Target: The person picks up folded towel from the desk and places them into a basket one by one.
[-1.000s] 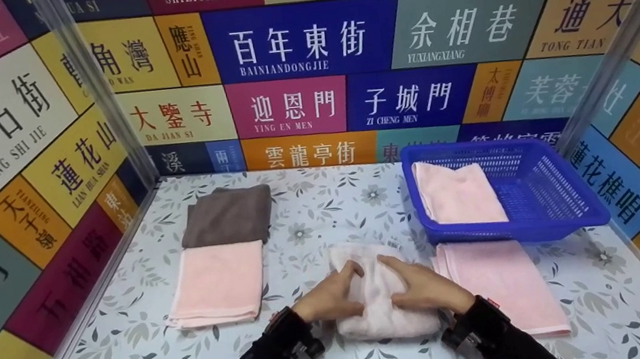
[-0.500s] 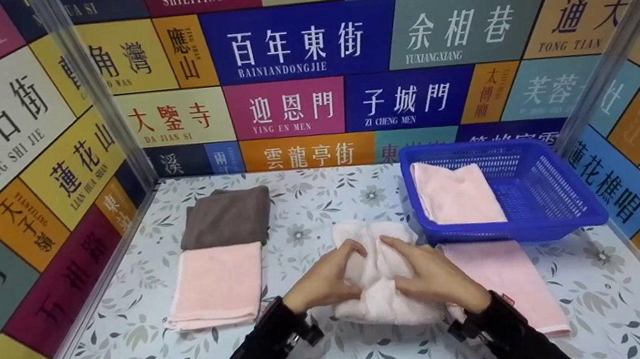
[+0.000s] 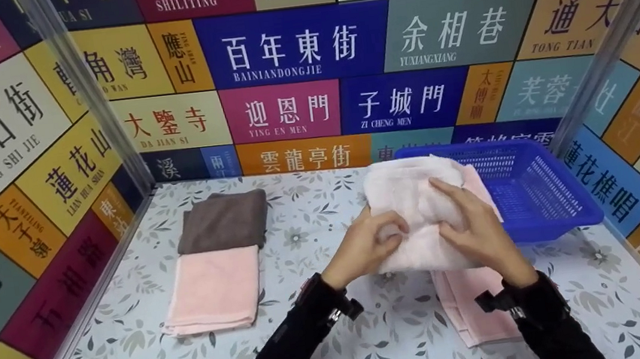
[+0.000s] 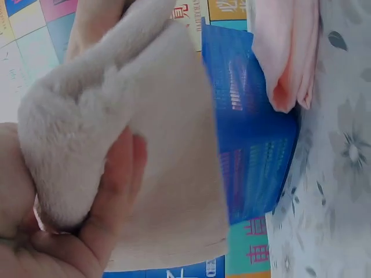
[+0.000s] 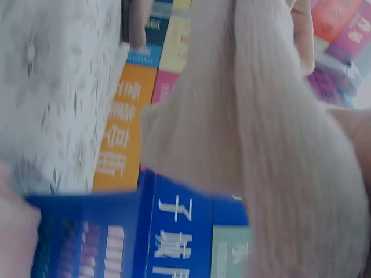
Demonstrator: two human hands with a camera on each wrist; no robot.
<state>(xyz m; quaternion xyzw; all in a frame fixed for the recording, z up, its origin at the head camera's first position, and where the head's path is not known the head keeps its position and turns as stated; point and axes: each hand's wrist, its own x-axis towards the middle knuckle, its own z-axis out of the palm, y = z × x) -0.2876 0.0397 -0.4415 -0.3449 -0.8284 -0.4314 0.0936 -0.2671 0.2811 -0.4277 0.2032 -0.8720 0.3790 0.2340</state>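
Note:
A folded white towel (image 3: 413,205) is held up off the table, partly in front of the blue basket (image 3: 566,221). My left hand (image 3: 366,243) grips its left side, fingers and thumb curled round a soft roll of cloth, as the left wrist view shows on the white towel (image 4: 75,133). My right hand (image 3: 482,224) pinches the right side of the same towel. Up close in the right wrist view, the white towel (image 5: 290,127) hides most of that hand. A pink towel (image 3: 481,188) inside the basket is mostly covered by the white one.
Another pink folded towel (image 3: 482,308) lies on the table in front of the basket, partly behind my right arm. To the left are a grey-brown folded towel (image 3: 225,220) and a pink folded towel (image 3: 215,288). Sign-printed walls (image 3: 292,44) enclose the table.
Both hands have lifted the white towel from the table and carried it up and to the right, toward the basket. The other towels on the table stay put.

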